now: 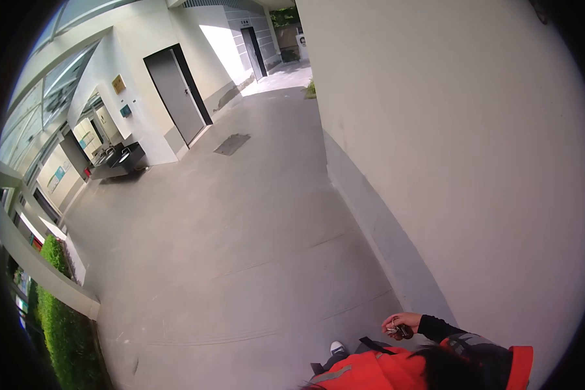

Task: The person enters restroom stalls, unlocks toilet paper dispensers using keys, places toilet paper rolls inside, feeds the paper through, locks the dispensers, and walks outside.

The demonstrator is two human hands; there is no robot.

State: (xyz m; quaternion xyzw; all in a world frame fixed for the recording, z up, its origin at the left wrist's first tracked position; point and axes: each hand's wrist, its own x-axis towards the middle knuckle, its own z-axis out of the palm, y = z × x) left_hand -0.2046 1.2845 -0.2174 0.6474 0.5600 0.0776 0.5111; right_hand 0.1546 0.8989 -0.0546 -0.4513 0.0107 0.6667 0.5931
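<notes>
My right hand [406, 319] is at the lower right of the view, in front of the red vest [377, 370]. Its fingers are closed around a bunch of keys [400, 331], with a metal ring and a dark piece hanging below the fingers. A black sleeve [435, 328] covers the wrist. Below the hand, to its left, one dark shoe with a white toe [337, 348] shows on the floor. My left hand is out of view.
A pale wall [448, 162] with a grey base runs close along the right. Across the grey floor [221, 240] are a grey door [179, 94], a dark washbasin counter [120, 161] and a floor grate [231, 144]. A green hedge [65, 331] grows at the left.
</notes>
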